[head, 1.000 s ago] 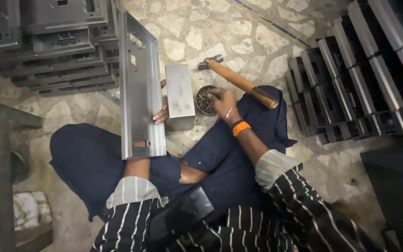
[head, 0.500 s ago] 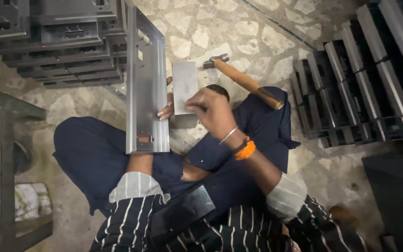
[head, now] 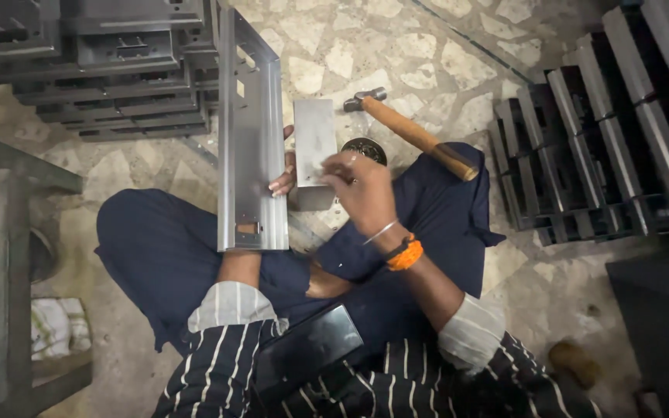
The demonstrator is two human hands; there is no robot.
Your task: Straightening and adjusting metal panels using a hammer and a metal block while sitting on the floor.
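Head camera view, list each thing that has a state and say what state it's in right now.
Long metal channel: upright on edge, gripped by the left hand.
Steel block: flat on the floor, right hand over it.
Hammer: lying down, unheld.
Metal channels: stacked.

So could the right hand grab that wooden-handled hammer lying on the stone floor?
Probably yes. The right hand hovers over the grey metal block, and the wooden-handled hammer lies just beyond it with nothing covering its handle.

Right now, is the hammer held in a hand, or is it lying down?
Lying down. The hammer rests on the floor and leg; the right hand is at the metal block, off its handle.
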